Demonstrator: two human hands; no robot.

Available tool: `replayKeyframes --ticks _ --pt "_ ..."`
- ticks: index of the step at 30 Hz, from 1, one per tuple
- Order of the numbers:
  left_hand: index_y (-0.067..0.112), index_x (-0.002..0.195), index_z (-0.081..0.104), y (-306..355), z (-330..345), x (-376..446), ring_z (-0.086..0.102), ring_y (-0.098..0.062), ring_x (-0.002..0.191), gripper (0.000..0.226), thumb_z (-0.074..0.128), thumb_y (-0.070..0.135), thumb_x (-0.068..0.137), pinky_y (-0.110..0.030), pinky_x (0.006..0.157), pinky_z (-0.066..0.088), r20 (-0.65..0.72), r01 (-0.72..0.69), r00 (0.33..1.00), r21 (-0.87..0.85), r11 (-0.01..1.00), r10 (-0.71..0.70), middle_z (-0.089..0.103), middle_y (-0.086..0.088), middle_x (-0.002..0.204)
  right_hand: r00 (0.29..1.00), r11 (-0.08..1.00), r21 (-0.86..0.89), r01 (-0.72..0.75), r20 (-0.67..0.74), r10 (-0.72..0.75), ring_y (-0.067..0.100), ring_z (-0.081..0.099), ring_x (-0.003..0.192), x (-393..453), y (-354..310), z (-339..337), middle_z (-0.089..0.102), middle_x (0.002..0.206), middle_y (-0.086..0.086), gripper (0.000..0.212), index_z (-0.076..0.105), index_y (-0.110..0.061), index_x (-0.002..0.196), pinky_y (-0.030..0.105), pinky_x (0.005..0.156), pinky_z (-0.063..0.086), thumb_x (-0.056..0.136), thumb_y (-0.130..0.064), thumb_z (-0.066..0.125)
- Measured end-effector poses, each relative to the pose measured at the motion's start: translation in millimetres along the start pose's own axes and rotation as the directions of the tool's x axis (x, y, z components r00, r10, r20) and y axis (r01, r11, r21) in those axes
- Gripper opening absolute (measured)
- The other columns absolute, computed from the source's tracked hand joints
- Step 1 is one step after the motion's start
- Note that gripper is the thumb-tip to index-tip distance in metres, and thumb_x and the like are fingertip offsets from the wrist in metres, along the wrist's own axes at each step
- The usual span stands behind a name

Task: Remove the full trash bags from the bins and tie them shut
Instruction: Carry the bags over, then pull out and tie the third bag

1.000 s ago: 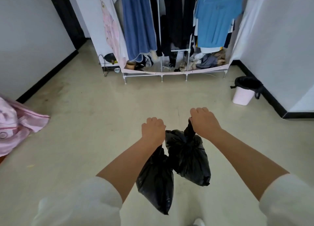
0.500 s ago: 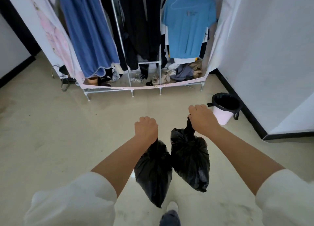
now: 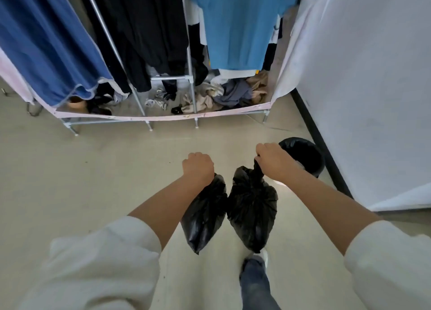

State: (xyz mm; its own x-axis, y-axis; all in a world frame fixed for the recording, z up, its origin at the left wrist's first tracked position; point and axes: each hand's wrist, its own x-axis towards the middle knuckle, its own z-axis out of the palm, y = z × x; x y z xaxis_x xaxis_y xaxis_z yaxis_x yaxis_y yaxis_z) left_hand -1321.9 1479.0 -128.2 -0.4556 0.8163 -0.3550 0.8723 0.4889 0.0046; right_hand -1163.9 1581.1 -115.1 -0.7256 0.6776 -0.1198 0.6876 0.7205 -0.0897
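Observation:
Two full black trash bags hang side by side above the floor. My left hand [image 3: 198, 167] is closed on the gathered neck of the left trash bag [image 3: 203, 214]. My right hand [image 3: 274, 161] grips the twisted top of the right trash bag [image 3: 253, 207]. Just behind my right hand, against the right wall, stands a small bin [image 3: 305, 154] lined with a black bag; my wrist hides part of its rim.
An open wardrobe rack [image 3: 163, 119] with hanging clothes and a heap of garments on its bottom shelf stands ahead. A white wall [image 3: 373, 88] with a black skirting closes the right side. My leg [image 3: 254, 281] in jeans steps forward below the bags.
The wardrobe and the bin have come closer and the view has turned right. Both hands still carry the bags, and the bin now sits right behind my right hand.

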Motion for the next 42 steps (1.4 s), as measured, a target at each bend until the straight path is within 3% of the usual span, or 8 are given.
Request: replayKeyframes --ticks 6,15,20,26,34,38,42 --pt "0.006 0.122 0.046 52 -12 135 0.042 -0.026 0.121 0.032 0.039 0.014 0.092 -0.033 0.095 0.04 0.088 0.113 0.99 -0.044 0.993 -0.109 0.048 -0.011 0.128 0.988 0.995 0.086 0.054 0.137 -0.066 0.034 0.052 0.096 127 87 29 0.059 0.102 0.018 0.018 0.048 -0.002 0.099 0.035 0.068 0.034 0.095 -0.017 0.038" --pt "0.005 0.125 0.042 90 5 354 0.042 -0.026 0.12 0.036 0.042 0.01 0.089 -0.032 0.092 0.04 0.204 0.141 0.969 0.006 0.99 -0.139 0.047 -0.011 0.128 0.953 0.972 0.202 -0.121 0.298 0.056 0.035 0.056 0.098 309 190 101 0.061 0.104 0.021 0.02 0.049 0.0 0.103 0.038 0.077 0.045 0.095 -0.016 0.041" --pt "0.005 0.123 0.044 105 51 470 0.042 -0.027 0.12 0.034 0.041 0.009 0.089 -0.033 0.091 0.04 0.262 0.139 0.954 0.037 0.99 -0.144 0.047 -0.011 0.128 0.946 0.967 0.201 -0.159 0.311 0.091 0.034 0.054 0.097 402 234 174 0.059 0.102 0.018 0.018 0.049 -0.004 0.102 0.038 0.074 0.046 0.094 -0.017 0.04" --pt "0.007 0.12 0.047 127 142 572 0.044 -0.026 0.117 0.035 0.046 0.009 0.086 -0.033 0.09 0.042 0.337 0.111 0.932 0.086 0.99 -0.133 0.05 -0.01 0.123 0.918 0.972 0.177 -0.153 0.389 0.074 0.033 0.047 0.106 479 283 283 0.054 0.108 0.017 0.02 0.048 -0.008 0.108 0.042 0.081 0.045 0.095 -0.02 0.038" --pt "0.005 0.122 0.04 157 211 632 0.045 -0.029 0.117 0.038 0.049 0.019 0.088 -0.038 0.09 0.041 0.299 0.156 0.94 0.055 0.986 -0.165 0.05 -0.012 0.125 0.89 0.97 0.148 -0.19 0.443 0.107 0.031 0.042 0.119 517 315 357 0.048 0.126 0.014 0.034 0.042 -0.009 0.125 0.04 0.096 0.038 0.093 -0.017 0.044" --pt "0.008 0.126 0.033 178 192 616 0.04 -0.031 0.117 0.044 0.05 0.017 0.087 -0.039 0.09 0.04 0.217 0.091 0.971 0.059 0.994 -0.102 0.042 -0.015 0.128 0.896 0.963 0.17 -0.21 0.427 0.12 0.031 0.029 0.131 495 339 327 0.035 0.141 0.014 0.046 0.034 -0.009 0.134 0.04 0.106 0.03 0.091 -0.017 0.046" --pt "0.012 0.134 0.024 218 155 589 0.035 -0.032 0.121 0.053 0.048 0.012 0.086 -0.041 0.094 0.037 0.19 -0.023 0.982 0.042 0.999 0.015 0.036 -0.016 0.134 0.899 0.97 0.12 -0.213 0.412 0.147 0.031 0.027 0.132 462 378 274 0.032 0.143 0.013 0.048 0.034 -0.01 0.135 0.041 0.106 0.029 0.089 -0.013 0.046"
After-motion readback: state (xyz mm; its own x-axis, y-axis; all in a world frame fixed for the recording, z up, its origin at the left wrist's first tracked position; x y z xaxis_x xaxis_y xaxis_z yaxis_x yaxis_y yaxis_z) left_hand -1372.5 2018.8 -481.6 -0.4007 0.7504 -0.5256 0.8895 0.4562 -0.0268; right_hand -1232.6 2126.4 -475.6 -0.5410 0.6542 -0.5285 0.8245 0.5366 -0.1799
